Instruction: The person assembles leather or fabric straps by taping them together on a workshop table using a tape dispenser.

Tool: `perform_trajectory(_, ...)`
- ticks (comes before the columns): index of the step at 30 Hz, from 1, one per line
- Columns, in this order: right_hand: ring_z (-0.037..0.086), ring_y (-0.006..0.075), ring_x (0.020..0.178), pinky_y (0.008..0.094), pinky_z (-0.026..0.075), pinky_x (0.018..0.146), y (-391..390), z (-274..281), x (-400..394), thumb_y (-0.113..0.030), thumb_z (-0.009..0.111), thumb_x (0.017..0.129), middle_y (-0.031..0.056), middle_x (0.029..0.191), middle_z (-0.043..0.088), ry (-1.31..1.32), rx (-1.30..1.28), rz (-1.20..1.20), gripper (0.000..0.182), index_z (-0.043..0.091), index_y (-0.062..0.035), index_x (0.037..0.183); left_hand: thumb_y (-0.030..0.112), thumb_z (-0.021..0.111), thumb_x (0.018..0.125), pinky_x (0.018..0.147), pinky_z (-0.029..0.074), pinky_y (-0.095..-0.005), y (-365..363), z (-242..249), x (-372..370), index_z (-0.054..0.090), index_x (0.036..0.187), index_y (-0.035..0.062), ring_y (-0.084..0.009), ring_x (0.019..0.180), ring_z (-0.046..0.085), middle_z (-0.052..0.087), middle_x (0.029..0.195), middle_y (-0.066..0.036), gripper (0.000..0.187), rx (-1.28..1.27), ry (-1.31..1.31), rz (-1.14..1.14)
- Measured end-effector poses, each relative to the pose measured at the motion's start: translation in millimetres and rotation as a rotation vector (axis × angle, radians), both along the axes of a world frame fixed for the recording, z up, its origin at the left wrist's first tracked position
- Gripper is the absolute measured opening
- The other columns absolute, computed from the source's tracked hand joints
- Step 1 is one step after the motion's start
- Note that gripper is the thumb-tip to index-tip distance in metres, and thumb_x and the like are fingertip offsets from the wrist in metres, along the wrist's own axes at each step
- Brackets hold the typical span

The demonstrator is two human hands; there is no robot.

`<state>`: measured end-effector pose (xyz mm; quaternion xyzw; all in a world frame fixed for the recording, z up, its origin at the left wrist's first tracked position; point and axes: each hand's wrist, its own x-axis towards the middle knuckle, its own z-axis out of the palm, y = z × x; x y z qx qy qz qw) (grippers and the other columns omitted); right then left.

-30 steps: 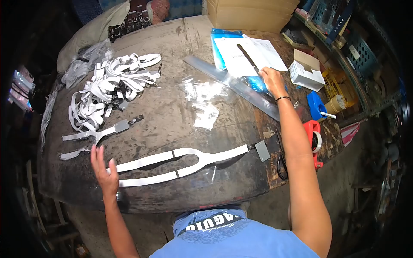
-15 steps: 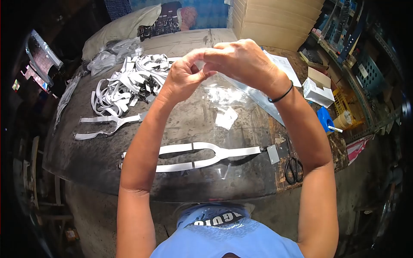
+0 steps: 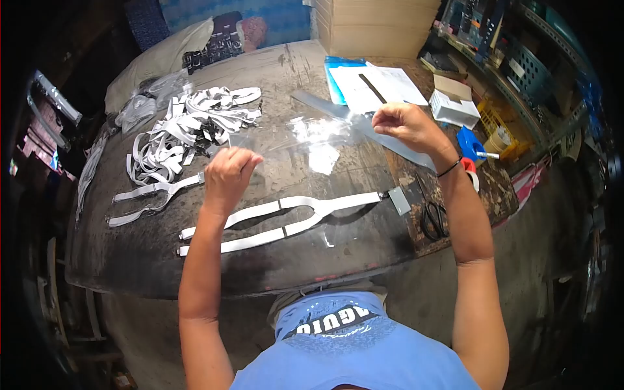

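The left hand (image 3: pixel 227 174) and right hand (image 3: pixel 416 129) are hovering apart beyond white suspenders (image 3: pixel 351 202) on the table (image 3: pixel 325 263), each grip pressing together, any pinched object unclear.

A: Hands?
B: Left hand (image 3: pixel 229 170) raised over table (image 3: pixel 351 250), fingers curled in. Right hand (image 3: pixel 408 125) by papers (image 3: pixel 400 91), fingertips pinched. Maybe clear film (image 3: pixel 286 138) between them; glare, can't confirm.
A: Suspenders (image 3: pixel 351 203)?
B: Flat on table, forked, grey card (image 3: pixel 399 201) at single end. Scissors (image 3: pixel 433 221) just beside card.
A: Pile (image 3: pixel 195 123)?
B: White straps, tangled, beyond left hand.
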<state>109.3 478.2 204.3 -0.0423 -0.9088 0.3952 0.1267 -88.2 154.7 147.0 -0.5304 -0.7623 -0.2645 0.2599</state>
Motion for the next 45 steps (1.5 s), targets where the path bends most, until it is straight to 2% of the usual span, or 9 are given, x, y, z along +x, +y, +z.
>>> perform_trajectory(5, 0.056, 0.0060, 0.073, 0.0231, 0.047, 0.067, -8.8, -50.8, 20.5, -0.015, 0.074, 0.085, -0.0016, 0.077, 0.061, 0.131, -0.016, -0.152, 0.019, 0.063, 0.0003, 0.089, 0.027, 0.070, 0.085, 0.065, 0.052, -0.0381, -11.6, -58.7, 19.1, 0.070, 0.090, 0.0114, -0.0280, 0.074, 0.064, 0.068, 0.085, -0.006, 0.016, -0.058, -0.174, 0.062)
perform_trajectory(11, 0.047, 0.0119, 0.058, 0.0299, 0.041, 0.054, -33.4, -55.6, 27.4, -0.023, 0.079, 0.079, 0.0082, 0.062, 0.052, 0.249, 0.282, -0.094, 0.027, 0.061, -0.0024, 0.082, 0.044, 0.078, 0.075, 0.098, 0.040, -0.0480, 43.4, -21.5, 78.0, 0.043, 0.143, 0.0142, -0.0333, 0.127, 0.043, 0.046, 0.137, -0.017, 0.083, -0.079, -0.019, 0.016)
perform_trajectory(18, 0.048, 0.0189, 0.056, 0.0331, 0.042, 0.055, -40.5, -22.6, 8.2, -0.027, 0.079, 0.078, 0.0113, 0.064, 0.055, 0.240, 0.289, 0.155, 0.030, 0.061, -0.0028, 0.080, 0.015, 0.067, 0.090, 0.073, 0.054, -0.0314, 103.6, -19.2, 74.9, 0.073, 0.089, 0.0016, -0.0230, 0.077, 0.068, 0.072, 0.083, -0.011, 0.015, 0.151, -0.520, -0.384)
perform_trajectory(25, 0.064, 0.0249, 0.079, 0.0392, 0.050, 0.069, 28.1, 27.1, -98.5, -0.033, 0.077, 0.080, 0.0124, 0.083, 0.068, 0.005, 0.396, 0.227, 0.031, 0.069, -0.0041, 0.088, 0.016, 0.063, 0.095, 0.072, 0.052, -0.0271, 1.6, -7.9, 6.2, 0.068, 0.101, 0.0044, -0.0111, 0.073, 0.063, 0.069, 0.080, -0.004, 0.014, 0.763, -0.952, -0.144)
perform_trajectory(32, 0.064, 0.0250, 0.047, 0.0349, 0.042, 0.035, 168.0, 142.6, -105.7, -0.015, 0.063, 0.087, 0.0135, 0.061, 0.065, 0.799, -0.076, -0.488, 0.025, 0.061, 0.0043, 0.070, 0.017, 0.061, 0.096, 0.062, 0.054, -0.0216, -111.8, 27.1, -4.6, 0.065, 0.101, 0.0019, -0.0108, 0.070, 0.064, 0.066, 0.082, -0.004, 0.016, 1.075, -0.813, 0.079)
perform_trajectory(34, 0.067, 0.0248, 0.070, 0.0392, 0.051, 0.063, 239.5, 118.7, -82.7, -0.050, 0.071, 0.080, 0.0103, 0.075, 0.069, 0.442, 0.418, -1.061, 0.041, 0.070, -0.0092, 0.082, 0.017, 0.061, 0.097, 0.061, 0.053, -0.0214, -106.0, 27.3, 9.5, 0.065, 0.102, 0.0011, -0.0111, 0.069, 0.063, 0.066, 0.082, -0.005, 0.017, 1.003, -0.829, 0.023)
perform_trajectory(37, 0.068, 0.0358, 0.086, 0.0449, 0.051, 0.074, 241.9, 46.0, -37.7, -0.050, 0.068, 0.081, 0.0143, 0.087, 0.071, 0.371, 0.494, -1.244, 0.040, 0.066, -0.0101, 0.079, 0.014, 0.060, 0.097, 0.058, 0.048, -0.0209, -72.0, 16.0, 23.7, 0.065, 0.101, -0.0003, -0.0112, 0.067, 0.060, 0.065, 0.080, -0.006, 0.016, 0.882, -0.862, -0.079)
perform_trajectory(38, 0.064, 0.0402, 0.103, 0.0505, 0.050, 0.088, 231.6, 28.0, -22.9, -0.043, 0.063, 0.084, 0.0195, 0.107, 0.069, 0.143, 0.463, -1.314, 0.036, 0.070, -0.0133, 0.104, 0.014, 0.060, 0.097, 0.058, 0.047, -0.0209, -58.2, 11.5, 27.8, 0.066, 0.100, -0.0003, -0.0106, 0.067, 0.060, 0.065, 0.080, -0.006, 0.016, 0.812, -0.878, -0.077)
perform_trajectory(45, 0.056, 0.0439, 0.115, 0.0506, 0.046, 0.094, 171.0, -75.1, 41.2, -0.050, 0.060, 0.088, 0.0239, 0.121, 0.060, -0.276, 0.531, -1.020, 0.055, 0.058, -0.0078, 0.123, 0.011, 0.061, 0.096, 0.058, 0.047, -0.0212, 52.5, -28.1, 105.9, 0.068, 0.097, 0.0016, -0.0091, 0.069, 0.063, 0.067, 0.079, -0.004, 0.012, 0.309, -1.367, -0.305)
